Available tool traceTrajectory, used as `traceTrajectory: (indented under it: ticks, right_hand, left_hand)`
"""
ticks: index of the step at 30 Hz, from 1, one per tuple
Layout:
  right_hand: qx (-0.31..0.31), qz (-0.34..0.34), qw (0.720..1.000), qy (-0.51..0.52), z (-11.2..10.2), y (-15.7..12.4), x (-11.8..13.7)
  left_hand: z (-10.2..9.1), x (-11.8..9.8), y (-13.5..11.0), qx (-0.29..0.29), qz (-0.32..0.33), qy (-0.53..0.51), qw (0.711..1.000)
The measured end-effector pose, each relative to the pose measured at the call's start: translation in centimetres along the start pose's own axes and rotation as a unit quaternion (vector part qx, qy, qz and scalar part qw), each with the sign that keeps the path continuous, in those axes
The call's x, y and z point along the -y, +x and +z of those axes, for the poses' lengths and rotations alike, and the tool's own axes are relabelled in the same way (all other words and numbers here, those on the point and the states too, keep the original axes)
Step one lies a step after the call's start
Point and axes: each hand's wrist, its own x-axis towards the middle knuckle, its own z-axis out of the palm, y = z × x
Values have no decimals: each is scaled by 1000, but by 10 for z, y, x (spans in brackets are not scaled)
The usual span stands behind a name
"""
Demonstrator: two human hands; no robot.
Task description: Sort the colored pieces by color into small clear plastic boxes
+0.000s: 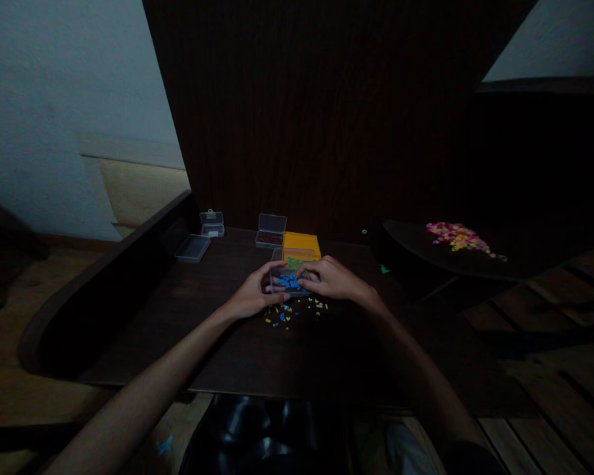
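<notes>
Two hands meet near the far middle of the dark counter (178, 316). The left hand (251, 295) and the right hand (334, 280) curl around one small clear box (288, 282) from either side, with fingers bent over its edges. The box sits on the counter between them and holds blue pieces.

Just behind it, touching or nearly so, stands one orange box (301, 245). A patch of green pieces (294, 262) shows at its near edge, though the dim light does not show whether they lie in a clear box of their own.

Three more clear boxes stand toward the back of the counter. One open box (270, 231) left of the orange one has something dark red in it. One box (212, 223) sits at the back left corner, and its contents are too dim to tell. One flat tray (193, 248) lies just in front of that one.

A scatter of loose pieces (293, 312), yellow, blue and pale, lies on the counter just in front of the hands. They are too small to count.

Well apart to the right, one heap of pink and yellow pieces (457, 237) lies on a separate dark round surface (416, 254).
</notes>
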Motion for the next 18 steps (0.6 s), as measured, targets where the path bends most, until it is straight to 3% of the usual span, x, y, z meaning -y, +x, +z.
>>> traceTrajectory:
  ticks: [3, 6, 9, 18]
  right_hand:
    - [-4, -6, 998, 64, -4, -9, -4]
    - [53, -11, 992, 111, -1, -17, -6]
    - [105, 1, 992, 71, 11, -20, -3]
    - [125, 26, 990, -50, 48, -21, 5]
  left_hand:
    - [-1, -1, 1, -17, -1, 6, 1000]
    - [-1, -1, 1, -38, 0, 6, 999]
    - [-1, -3, 2, -51, 4, 7, 999]
    - [-2, -1, 2, -53, 10, 3, 999]
